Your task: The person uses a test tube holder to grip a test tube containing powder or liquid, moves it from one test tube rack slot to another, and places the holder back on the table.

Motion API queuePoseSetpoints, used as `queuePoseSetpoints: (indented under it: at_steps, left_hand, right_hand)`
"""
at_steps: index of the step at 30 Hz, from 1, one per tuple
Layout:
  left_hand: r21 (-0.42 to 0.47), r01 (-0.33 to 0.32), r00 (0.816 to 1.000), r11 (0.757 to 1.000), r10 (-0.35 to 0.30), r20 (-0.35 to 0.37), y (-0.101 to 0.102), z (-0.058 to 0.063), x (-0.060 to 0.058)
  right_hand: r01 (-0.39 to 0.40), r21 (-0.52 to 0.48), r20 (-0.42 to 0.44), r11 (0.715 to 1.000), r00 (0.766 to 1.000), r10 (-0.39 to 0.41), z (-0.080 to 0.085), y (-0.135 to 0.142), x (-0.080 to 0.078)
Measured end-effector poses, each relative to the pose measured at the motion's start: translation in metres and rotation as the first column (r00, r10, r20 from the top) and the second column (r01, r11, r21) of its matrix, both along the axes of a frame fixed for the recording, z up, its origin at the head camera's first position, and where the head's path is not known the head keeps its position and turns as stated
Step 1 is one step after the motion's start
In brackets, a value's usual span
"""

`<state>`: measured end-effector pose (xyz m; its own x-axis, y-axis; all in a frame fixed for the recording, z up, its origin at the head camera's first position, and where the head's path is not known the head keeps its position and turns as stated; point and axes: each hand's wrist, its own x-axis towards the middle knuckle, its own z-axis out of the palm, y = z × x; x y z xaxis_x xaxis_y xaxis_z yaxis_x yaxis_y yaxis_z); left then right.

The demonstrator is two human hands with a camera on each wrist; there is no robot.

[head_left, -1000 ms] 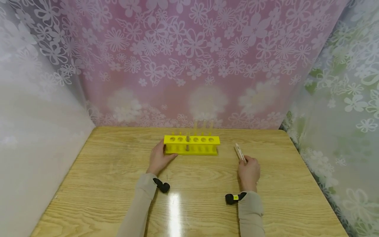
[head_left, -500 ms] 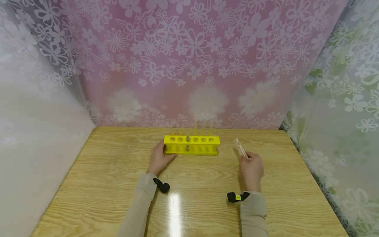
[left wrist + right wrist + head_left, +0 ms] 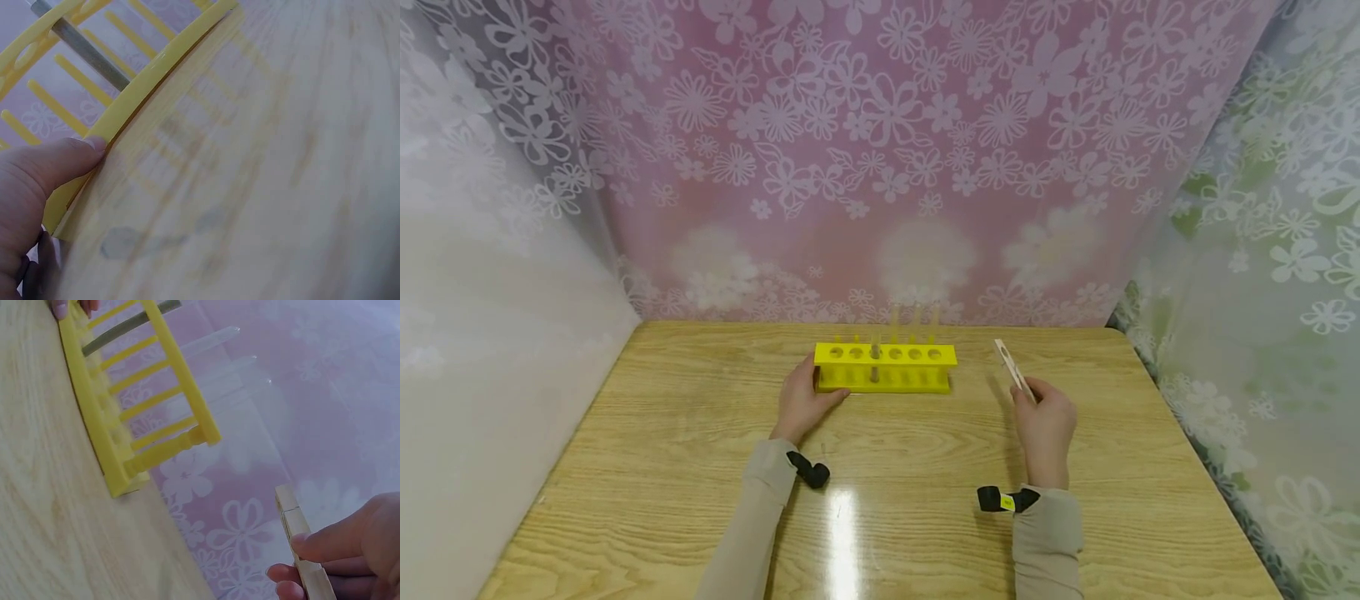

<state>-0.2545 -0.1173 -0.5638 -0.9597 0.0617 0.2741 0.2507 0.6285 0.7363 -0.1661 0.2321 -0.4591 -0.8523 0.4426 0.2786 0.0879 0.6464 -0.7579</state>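
Observation:
A yellow test tube rack (image 3: 884,387) stands upright near the back of the table. My left hand (image 3: 801,400) grips its left end, and the left wrist view shows the thumb (image 3: 69,159) lying on the base edge. In the rack's third hole from the left is a test tube with dark grey-brown contents (image 3: 125,328). Several clear test tubes (image 3: 212,341) show behind the rack at its right half. To the right of the rack, my right hand (image 3: 1045,425) pinches a wooden test tube clamp (image 3: 1013,371) between thumb and fingers. The clamp points away from me, apart from the rack.
The wood-grain table (image 3: 910,467) ends at the back against a pink floral curtain (image 3: 880,208). Pale curtains hang on the left (image 3: 497,333) and right (image 3: 1262,333). A bright light reflection lies on the tabletop in front of the rack.
My right hand has moved slightly right and away from me, and the clamp has risen off the table with its shadow apart. The left hand and the rack have stayed put.

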Motion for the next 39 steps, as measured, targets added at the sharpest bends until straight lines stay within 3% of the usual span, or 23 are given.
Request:
queuePoseSetpoints:
  at_steps: [8,18,27,39]
  left_hand:
    - [-0.006,-0.003,1.000,1.000,0.003,0.020,-0.002,0.001,0.001]
    - [-0.011,0.003,1.000,1.000,-0.003,0.018,-0.002,0.000,0.001]
    - [-0.002,0.007,1.000,1.000,-0.007,-0.007,-0.002,0.000,-0.001]
    - [-0.001,0.010,0.999,1.000,-0.010,-0.044,0.000,-0.002,-0.001]
  right_hand:
    - [0.008,-0.013,-0.026,1.000,1.000,-0.008,0.015,-0.005,0.005]
    - [0.027,0.002,-0.111,1.000,0.993,-0.027,0.023,-0.009,0.009]
    - [0.012,-0.019,-0.129,1.000,0.992,-0.014,0.027,-0.015,0.008]
    - [-0.055,0.030,-0.198,0.998,0.978,0.060,0.037,-0.030,0.003]
